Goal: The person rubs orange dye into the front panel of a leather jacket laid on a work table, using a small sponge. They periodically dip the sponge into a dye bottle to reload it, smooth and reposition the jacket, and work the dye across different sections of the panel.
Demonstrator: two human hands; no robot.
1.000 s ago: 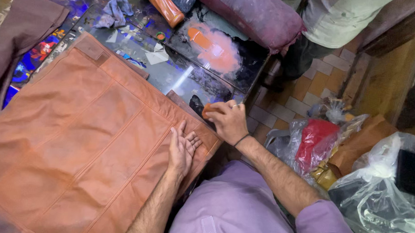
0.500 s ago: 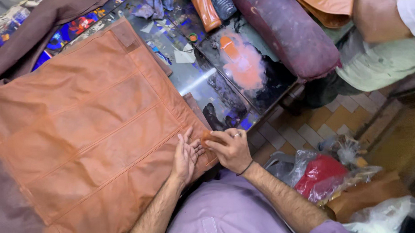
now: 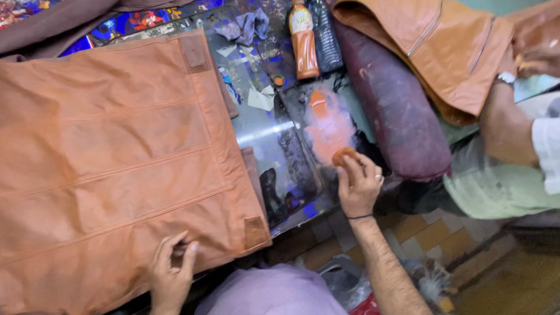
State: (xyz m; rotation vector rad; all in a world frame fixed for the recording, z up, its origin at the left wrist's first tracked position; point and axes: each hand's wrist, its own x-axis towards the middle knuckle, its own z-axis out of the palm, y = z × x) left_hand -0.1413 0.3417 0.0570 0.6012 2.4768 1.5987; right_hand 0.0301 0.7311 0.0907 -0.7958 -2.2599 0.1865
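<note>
Right hand (image 3: 359, 188) pinches a small orange sponge (image 3: 344, 156) against the orange dye patch (image 3: 328, 125) on the bench (image 3: 274, 135). Left hand (image 3: 171, 277) lies flat, fingers spread, on the tan leather panel's (image 3: 106, 164) near edge. Risk: an overloaded sponge may drip or blotch the leather; the panel may slide if the left hand lifts. The bottles (image 3: 315, 34) stand close and could be knocked.
</note>
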